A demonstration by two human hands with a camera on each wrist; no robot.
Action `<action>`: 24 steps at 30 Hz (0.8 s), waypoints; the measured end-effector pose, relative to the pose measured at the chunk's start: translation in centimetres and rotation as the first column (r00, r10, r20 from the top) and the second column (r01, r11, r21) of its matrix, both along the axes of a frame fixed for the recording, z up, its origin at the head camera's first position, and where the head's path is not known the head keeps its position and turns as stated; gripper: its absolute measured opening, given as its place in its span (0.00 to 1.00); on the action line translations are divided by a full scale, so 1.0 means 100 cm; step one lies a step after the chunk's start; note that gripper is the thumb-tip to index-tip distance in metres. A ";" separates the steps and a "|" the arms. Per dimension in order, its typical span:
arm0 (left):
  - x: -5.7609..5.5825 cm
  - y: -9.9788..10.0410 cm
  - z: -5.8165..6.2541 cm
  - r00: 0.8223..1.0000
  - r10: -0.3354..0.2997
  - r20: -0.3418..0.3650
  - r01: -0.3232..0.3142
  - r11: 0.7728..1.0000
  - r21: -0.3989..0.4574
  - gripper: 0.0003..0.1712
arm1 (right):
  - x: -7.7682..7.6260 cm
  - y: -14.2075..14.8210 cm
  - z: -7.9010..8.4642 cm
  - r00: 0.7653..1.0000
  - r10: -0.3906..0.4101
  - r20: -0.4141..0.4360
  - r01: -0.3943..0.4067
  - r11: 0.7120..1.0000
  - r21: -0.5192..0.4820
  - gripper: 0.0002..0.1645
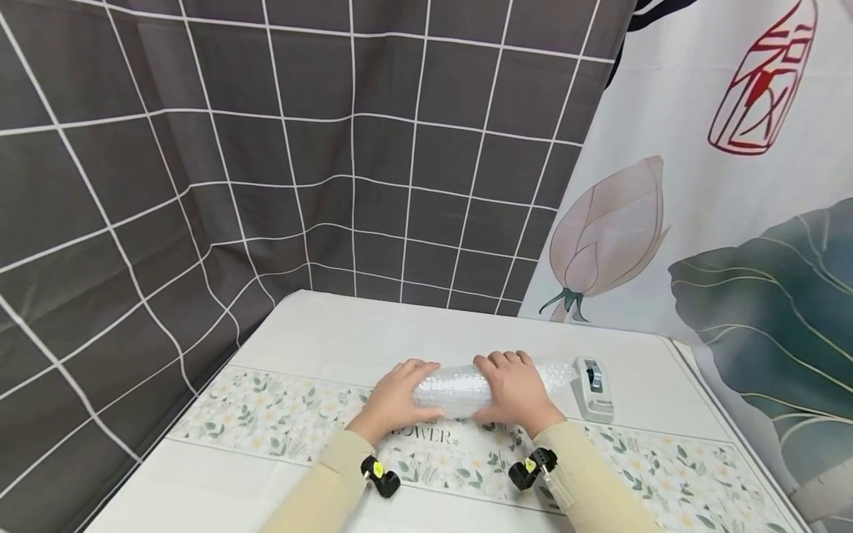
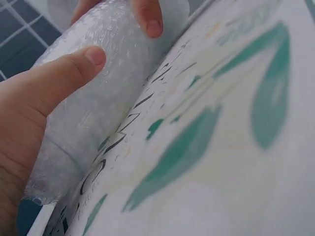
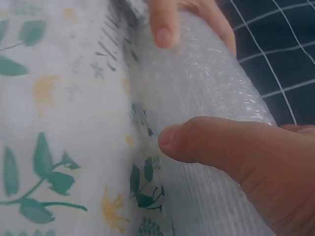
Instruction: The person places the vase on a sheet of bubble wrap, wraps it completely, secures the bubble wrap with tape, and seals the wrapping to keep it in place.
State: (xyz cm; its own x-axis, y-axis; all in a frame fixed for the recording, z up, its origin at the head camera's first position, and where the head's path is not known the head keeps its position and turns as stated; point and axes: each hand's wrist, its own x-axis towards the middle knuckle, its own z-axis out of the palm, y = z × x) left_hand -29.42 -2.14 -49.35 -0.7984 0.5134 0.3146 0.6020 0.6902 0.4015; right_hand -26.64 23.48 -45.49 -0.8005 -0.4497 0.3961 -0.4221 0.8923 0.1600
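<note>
A roll of bubble wrap (image 1: pixel 455 391) lies crosswise on the table, with a flatter loose end (image 1: pixel 554 374) reaching right. My left hand (image 1: pixel 398 396) grips its left part, thumb on the near side and fingers over the far side. My right hand (image 1: pixel 516 389) holds it further right in the same way. In the left wrist view the left thumb (image 2: pixel 74 73) presses on the clear bubble wrap (image 2: pixel 118 64). The right wrist view shows the right thumb (image 3: pixel 197 140) against the bubble wrap (image 3: pixel 206 73). Whatever may be inside the roll cannot be made out.
A white tape dispenser (image 1: pixel 593 389) with a tape roll stands just right of the bubble wrap's end. The white table (image 1: pixel 200 481) carries a floral printed band (image 1: pixel 266 414). Behind it hang a dark grid curtain (image 1: pixel 320 148) and a white flower-printed cloth (image 1: pixel 666 111).
</note>
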 end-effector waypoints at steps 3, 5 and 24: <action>-0.004 -0.001 -0.009 1.000 -0.004 0.021 0.001 0.993 0.120 0.50 | -0.005 0.005 -0.004 0.998 -0.007 -0.055 0.007 1.000 0.001 0.61; -0.008 0.000 -0.013 0.999 -0.002 0.037 -0.004 0.987 0.163 0.49 | -0.004 0.009 -0.008 0.998 -0.007 -0.070 0.005 0.999 -0.036 0.62; -0.021 0.002 -0.019 0.981 0.052 0.187 -0.112 0.940 0.323 0.51 | 0.049 0.131 -0.046 0.717 -0.588 0.374 0.667 0.423 -0.614 0.33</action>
State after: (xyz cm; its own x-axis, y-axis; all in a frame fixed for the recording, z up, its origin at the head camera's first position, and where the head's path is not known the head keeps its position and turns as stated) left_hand -31.53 -1.94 -51.26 -0.8906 0.3344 0.3084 0.4496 0.5443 0.7083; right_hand -21.70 36.55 -50.12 -0.7937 0.5537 0.2519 0.3245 0.7357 -0.5945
